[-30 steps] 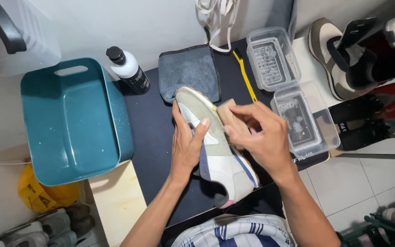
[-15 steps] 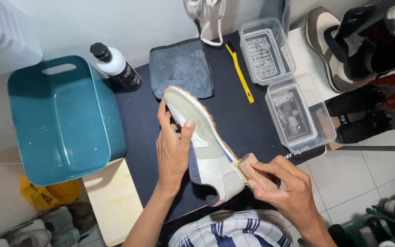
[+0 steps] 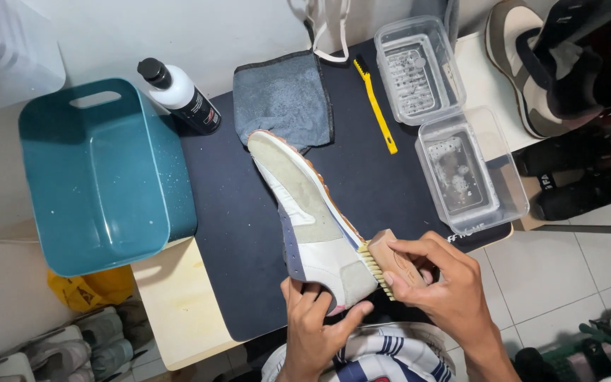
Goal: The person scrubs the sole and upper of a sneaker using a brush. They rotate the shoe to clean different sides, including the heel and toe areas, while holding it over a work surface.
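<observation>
A home shoe-cleaning corner: tiled floor (image 3: pixel 553 276), shoes (image 3: pixel 532 71) around, washing tub (image 3: pixel 100 177).

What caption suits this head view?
Right hand presses wooden bristle brush against pale suede sneaker steadied by left hand.

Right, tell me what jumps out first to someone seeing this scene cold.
At the centre of the dark mat, a pale shoe lies on its side, the left hand gripping its heel end while the right hand presses a wooden brush to its edge. A big teal tub fills the left, with a black-and-white bottle beside it. Two clear plastic boxes sit at the right.
</observation>
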